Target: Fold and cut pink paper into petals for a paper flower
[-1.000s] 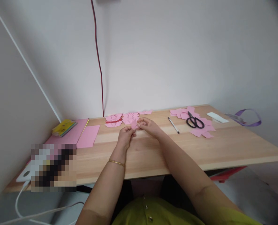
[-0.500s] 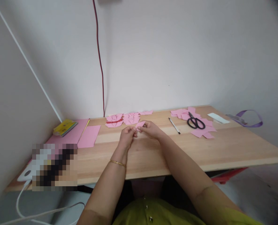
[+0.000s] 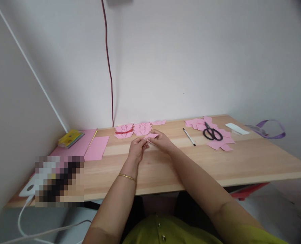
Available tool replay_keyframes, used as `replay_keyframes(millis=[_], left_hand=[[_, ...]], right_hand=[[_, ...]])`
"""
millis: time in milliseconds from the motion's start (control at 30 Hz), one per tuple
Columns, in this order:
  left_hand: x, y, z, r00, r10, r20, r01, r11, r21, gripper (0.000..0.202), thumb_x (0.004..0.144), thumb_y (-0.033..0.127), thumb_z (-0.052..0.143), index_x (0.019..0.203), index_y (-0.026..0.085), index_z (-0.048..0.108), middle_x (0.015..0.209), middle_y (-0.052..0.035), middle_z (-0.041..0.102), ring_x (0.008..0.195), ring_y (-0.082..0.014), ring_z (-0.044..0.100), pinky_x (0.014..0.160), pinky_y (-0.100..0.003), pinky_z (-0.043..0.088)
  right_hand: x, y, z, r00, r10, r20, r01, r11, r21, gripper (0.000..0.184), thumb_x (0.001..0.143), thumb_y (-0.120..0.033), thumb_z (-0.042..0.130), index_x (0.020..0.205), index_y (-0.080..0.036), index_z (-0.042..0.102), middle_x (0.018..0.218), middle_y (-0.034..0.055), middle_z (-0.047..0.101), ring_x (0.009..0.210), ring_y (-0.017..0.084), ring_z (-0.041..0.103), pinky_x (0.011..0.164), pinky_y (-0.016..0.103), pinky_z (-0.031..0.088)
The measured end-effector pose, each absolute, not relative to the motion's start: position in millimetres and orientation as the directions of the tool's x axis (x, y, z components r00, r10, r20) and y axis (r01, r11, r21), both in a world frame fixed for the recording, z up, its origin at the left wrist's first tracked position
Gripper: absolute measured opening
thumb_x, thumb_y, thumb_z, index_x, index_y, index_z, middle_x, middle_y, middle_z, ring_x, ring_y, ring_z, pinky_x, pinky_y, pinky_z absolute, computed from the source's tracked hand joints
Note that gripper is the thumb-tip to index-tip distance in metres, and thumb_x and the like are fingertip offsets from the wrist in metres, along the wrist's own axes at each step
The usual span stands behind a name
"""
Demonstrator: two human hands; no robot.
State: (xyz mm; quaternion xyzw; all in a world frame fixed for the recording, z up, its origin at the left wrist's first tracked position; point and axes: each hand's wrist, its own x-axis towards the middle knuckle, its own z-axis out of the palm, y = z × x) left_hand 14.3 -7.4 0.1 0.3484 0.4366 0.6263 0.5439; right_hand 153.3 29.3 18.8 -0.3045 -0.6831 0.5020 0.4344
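Note:
Between both hands, above the wooden table (image 3: 160,173), is a small piece of pink paper (image 3: 151,136). My left hand (image 3: 137,148) pinches its near left edge between thumb and fingers. From the other side my right hand (image 3: 162,140) grips it, the thumb lying on the paper and the fingers partly hidden behind. Just beyond the hands lie folded pink paper pieces (image 3: 142,128) in rows, with a strip of red (image 3: 123,131) among those on the left.
On the right, black-handled scissors (image 3: 212,133) rest on pink scraps (image 3: 220,144), beside a pen (image 3: 189,137). A white strip (image 3: 237,128) and purple band (image 3: 273,136) lie farther right. Pink sheets (image 3: 97,148), a yellow packet (image 3: 70,138) and a white power strip (image 3: 25,189) occupy the left.
The pink paper has turned and tilted in my fingers, so more of its flat face shows. My right hand has shifted slightly left; the things on the table stay put.

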Motion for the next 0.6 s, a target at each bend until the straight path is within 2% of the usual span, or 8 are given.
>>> replay_keyframes(millis=[133, 233, 333, 433, 500, 600], left_hand=[[13.0, -7.6, -0.4, -0.194, 0.979, 0.069, -0.24, -0.115, 0.964, 0.018, 0.063, 0.029, 0.071, 0.066, 0.012, 0.063, 0.053, 0.0014, 0.055, 0.052, -0.0079, 0.049, 0.055, -0.021, 0.039], [12.2, -7.8, 0.2, -0.211, 0.974, 0.085, -0.199, -0.128, 0.972, 0.016, 0.064, 0.027, 0.069, 0.065, 0.013, 0.063, 0.051, 0.0013, 0.056, 0.051, -0.0084, 0.049, 0.054, -0.021, 0.038], [12.1, -7.2, 0.6, -0.209, 0.975, 0.07, -0.223, -0.118, 0.968, 0.014, 0.064, 0.026, 0.067, 0.063, 0.013, 0.062, 0.05, 0.001, 0.055, 0.05, -0.0088, 0.049, 0.054, -0.022, 0.038], [12.5, -6.4, 0.5, -0.201, 0.978, 0.055, -0.268, -0.109, 0.957, 0.013, 0.063, 0.025, 0.065, 0.061, 0.013, 0.061, 0.052, 0.0007, 0.055, 0.05, -0.009, 0.05, 0.054, -0.023, 0.04], [12.6, -6.5, 0.8, -0.19, 0.981, 0.029, -0.296, -0.085, 0.951, 0.012, 0.063, 0.025, 0.065, 0.061, 0.013, 0.061, 0.053, 0.0005, 0.055, 0.05, -0.0092, 0.05, 0.055, -0.024, 0.042], [12.6, -7.6, 1.8, -0.155, 0.988, -0.005, -0.337, -0.048, 0.94, 0.015, 0.065, 0.028, 0.064, 0.063, 0.013, 0.062, 0.057, -0.0008, 0.056, 0.052, -0.0101, 0.052, 0.056, -0.026, 0.045]], right_hand=[[154.3, 25.9, 20.1, -0.456, 0.864, 0.212, 0.033, 0.254, -0.967, 0.026, 0.071, -0.039, 0.063, 0.089, -0.021, 0.059, 0.066, -0.004, 0.053, 0.052, 0.009, 0.043, 0.053, 0.021, 0.036], [151.4, 27.0, 17.1, -0.446, 0.871, 0.205, -0.022, 0.218, -0.976, 0.023, 0.07, -0.038, 0.065, 0.082, -0.019, 0.06, 0.066, -0.0033, 0.054, 0.055, 0.009, 0.045, 0.055, 0.021, 0.037], [149.0, 29.6, 13.4, -0.459, 0.859, 0.226, -0.122, 0.191, -0.974, 0.021, 0.068, -0.034, 0.067, 0.079, -0.018, 0.059, 0.072, -0.002, 0.058, 0.066, 0.011, 0.052, 0.064, 0.023, 0.04], [149.4, 32.1, 10.8, -0.498, 0.835, 0.231, -0.189, 0.156, -0.97, 0.022, 0.067, -0.034, 0.068, 0.078, -0.017, 0.059, 0.071, -0.0019, 0.058, 0.068, 0.012, 0.055, 0.067, 0.024, 0.041], [151.2, 33.8, 9.8, -0.517, 0.826, 0.226, -0.187, 0.149, -0.971, 0.024, 0.066, -0.035, 0.069, 0.077, -0.017, 0.059, 0.072, -0.0014, 0.059, 0.067, 0.012, 0.055, 0.064, 0.023, 0.041], [155.0, 36.1, 9.1, -0.532, 0.824, 0.194, -0.146, 0.137, -0.98, 0.025, 0.066, -0.037, 0.069, 0.078, -0.018, 0.058, 0.067, -0.0022, 0.057, 0.055, 0.009, 0.047, 0.053, 0.021, 0.035]])
